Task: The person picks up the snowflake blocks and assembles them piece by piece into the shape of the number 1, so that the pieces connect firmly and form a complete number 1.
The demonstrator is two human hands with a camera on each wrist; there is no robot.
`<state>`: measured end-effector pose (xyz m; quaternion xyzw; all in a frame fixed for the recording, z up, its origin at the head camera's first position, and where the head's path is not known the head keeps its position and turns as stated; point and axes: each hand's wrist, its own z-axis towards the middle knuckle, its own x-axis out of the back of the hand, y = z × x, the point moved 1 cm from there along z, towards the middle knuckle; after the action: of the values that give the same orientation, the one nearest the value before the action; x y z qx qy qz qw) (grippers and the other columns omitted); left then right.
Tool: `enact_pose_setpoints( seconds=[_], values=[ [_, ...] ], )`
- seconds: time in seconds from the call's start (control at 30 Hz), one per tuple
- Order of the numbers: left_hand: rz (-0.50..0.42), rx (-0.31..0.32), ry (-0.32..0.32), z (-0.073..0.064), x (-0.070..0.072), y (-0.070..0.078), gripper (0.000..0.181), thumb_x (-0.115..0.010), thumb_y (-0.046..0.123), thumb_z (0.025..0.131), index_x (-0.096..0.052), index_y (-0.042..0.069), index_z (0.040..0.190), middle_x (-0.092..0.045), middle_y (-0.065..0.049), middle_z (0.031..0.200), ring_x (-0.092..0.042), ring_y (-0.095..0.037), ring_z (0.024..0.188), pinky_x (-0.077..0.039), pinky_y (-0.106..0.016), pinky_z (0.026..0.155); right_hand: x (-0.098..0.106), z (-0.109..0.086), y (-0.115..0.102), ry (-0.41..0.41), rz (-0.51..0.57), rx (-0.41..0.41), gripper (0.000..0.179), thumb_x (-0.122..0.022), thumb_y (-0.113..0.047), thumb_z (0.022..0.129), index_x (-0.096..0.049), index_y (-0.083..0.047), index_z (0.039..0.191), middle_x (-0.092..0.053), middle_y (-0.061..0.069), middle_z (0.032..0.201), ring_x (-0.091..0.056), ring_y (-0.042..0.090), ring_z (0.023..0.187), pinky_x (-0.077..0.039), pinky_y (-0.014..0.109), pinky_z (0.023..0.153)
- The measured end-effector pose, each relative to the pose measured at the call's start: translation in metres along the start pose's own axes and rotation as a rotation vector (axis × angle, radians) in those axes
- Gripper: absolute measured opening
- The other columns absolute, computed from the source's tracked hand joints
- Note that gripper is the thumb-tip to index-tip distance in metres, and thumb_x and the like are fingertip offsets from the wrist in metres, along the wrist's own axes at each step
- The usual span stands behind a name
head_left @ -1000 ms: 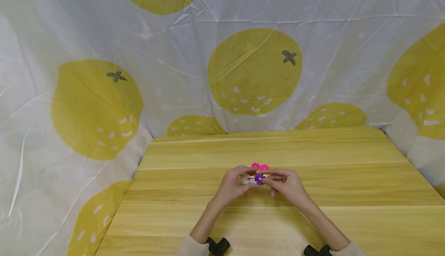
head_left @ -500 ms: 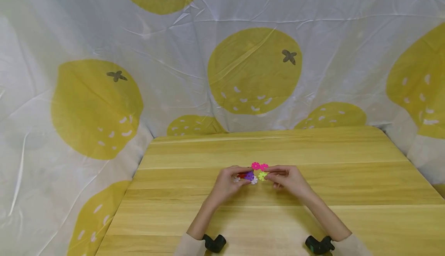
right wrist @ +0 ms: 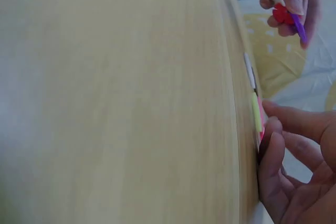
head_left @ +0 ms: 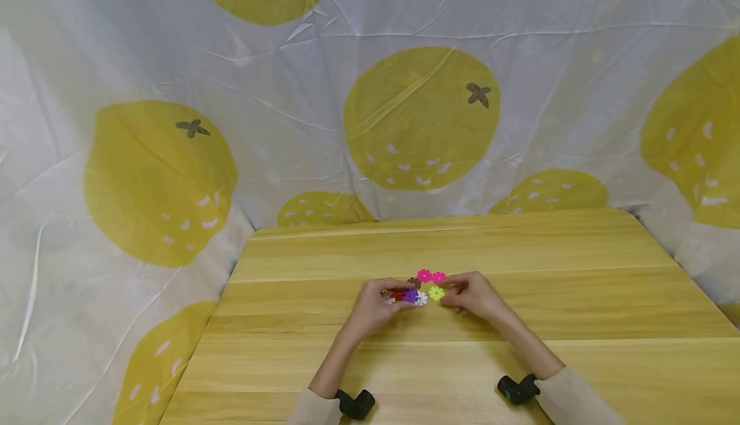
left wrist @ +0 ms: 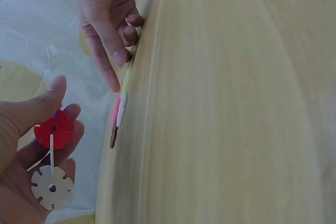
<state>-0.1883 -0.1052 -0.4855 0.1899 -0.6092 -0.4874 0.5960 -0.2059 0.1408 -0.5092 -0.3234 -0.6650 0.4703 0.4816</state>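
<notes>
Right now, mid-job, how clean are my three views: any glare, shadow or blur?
Head: evenly lit, sheen on the creased fruit-print cloth, faint shadows on the wooden table; left wrist: red slotted disc clear enough to show its hole, tabletop steeply tilted; right wrist: dim, wood grain soft, yellow-green disc nearly edge-on.

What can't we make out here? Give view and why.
Left wrist: most of the purple disc, covered by the left hand's thumb and the red disc.
Right wrist: the pink discs' faces; edge-on, partly behind the yellow disc.
Head: whether the right hand touches the yellow disc; too small to tell.
Head: rest of the left sleeve, cut off by the bottom edge.
</notes>
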Motion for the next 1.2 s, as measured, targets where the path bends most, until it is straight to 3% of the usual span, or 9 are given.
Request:
enact_pose_setpoints(
  seconds=[0.17,0.33,0.43,0.57,0.7,0.9,1.07,1.2],
  values=[
    [0.005,-0.011,-0.002,0.0,-0.001,0.003,0.027,-0.084,0.007,0.086,-0.08,0.004,0.112,-0.079,-0.009,0.109,-0.073,-0.024,0.105,-0.057,-0.025,0.088,-0.003,0.001,-0.003,0.029,-0.053,-0.002,0.034,-0.083,0.002,0.082,-0.075,0.009,0.113,-0.065,0.008,0.066,-0.055,0.009,0.051,-0.047,0.021,0.049],
    [0.008,-0.015,0.005,-0.002,-0.001,0.002,0.027,-0.085,0.007,0.085,-0.081,0.004,0.111,-0.079,-0.008,0.105,-0.072,-0.021,0.1,-0.056,-0.025,0.085,-0.008,-0.002,-0.003,0.053,-0.116,-0.013,0.027,-0.089,0.001,0.074,-0.075,0.003,0.096,-0.063,0.005,0.074,-0.055,0.011,0.066,-0.046,0.021,0.058],
    [0.012,-0.006,-0.002,-0.003,-0.002,0.003,0.028,-0.085,0.008,0.085,-0.08,0.004,0.112,-0.079,-0.008,0.106,-0.072,-0.022,0.102,-0.056,-0.025,0.085,-0.007,-0.006,-0.003,0.034,-0.141,-0.008,0.026,-0.088,0.001,0.076,-0.066,0.001,0.091,-0.062,0.006,0.079,-0.057,0.013,0.068,-0.049,0.023,0.058],
    [0.007,0.023,-0.004,-0.004,-0.001,0.005,0.029,-0.085,0.01,0.085,-0.08,0.005,0.113,-0.079,-0.008,0.109,-0.072,-0.024,0.106,-0.057,-0.025,0.089,-0.005,-0.013,-0.005,-0.056,-0.072,0.012,0.027,-0.082,-0.001,0.084,-0.059,0.002,0.095,-0.061,0.008,0.078,-0.06,0.015,0.056,-0.054,0.029,0.049],
    [-0.004,0.039,-0.007,-0.006,0.002,0.005,0.028,-0.085,0.012,0.085,-0.08,0.006,0.113,-0.079,-0.008,0.111,-0.073,-0.024,0.106,-0.057,-0.024,0.088,-0.005,-0.018,-0.008,-0.143,0.024,0.052,0.031,-0.08,-0.005,0.089,-0.058,0.005,0.109,-0.063,0.011,0.078,-0.061,0.017,0.055,-0.056,0.032,0.05],
    [-0.016,0.025,-0.026,-0.006,0.003,0.004,0.029,-0.085,0.012,0.085,-0.08,0.005,0.114,-0.079,-0.008,0.108,-0.072,-0.02,0.099,-0.056,-0.021,0.08,-0.006,-0.024,-0.014,-0.161,0.027,0.141,0.035,-0.075,-0.006,0.094,-0.065,0.004,0.126,-0.066,0.018,0.086,-0.063,0.015,0.056,-0.056,0.031,0.051],
    [-0.021,0.03,-0.024,-0.006,0.001,0.004,0.031,-0.086,0.014,0.085,-0.08,0.006,0.114,-0.079,-0.008,0.109,-0.072,-0.022,0.103,-0.057,-0.023,0.084,-0.007,-0.027,-0.015,-0.168,0.046,0.16,0.042,-0.065,-0.007,0.101,-0.058,0.005,0.141,-0.067,0.025,0.092,-0.058,0.009,0.055,-0.053,0.028,0.05],
    [-0.048,0.045,-0.015,-0.007,0.001,0.004,0.03,-0.086,0.011,0.084,-0.08,0.006,0.114,-0.079,-0.009,0.112,-0.073,-0.024,0.104,-0.058,-0.023,0.084,-0.012,-0.027,-0.015,-0.164,0.086,0.169,0.039,-0.066,-0.007,0.101,-0.058,0.007,0.136,-0.065,0.028,0.092,-0.058,0.009,0.055,-0.053,0.027,0.049]
  ],
)
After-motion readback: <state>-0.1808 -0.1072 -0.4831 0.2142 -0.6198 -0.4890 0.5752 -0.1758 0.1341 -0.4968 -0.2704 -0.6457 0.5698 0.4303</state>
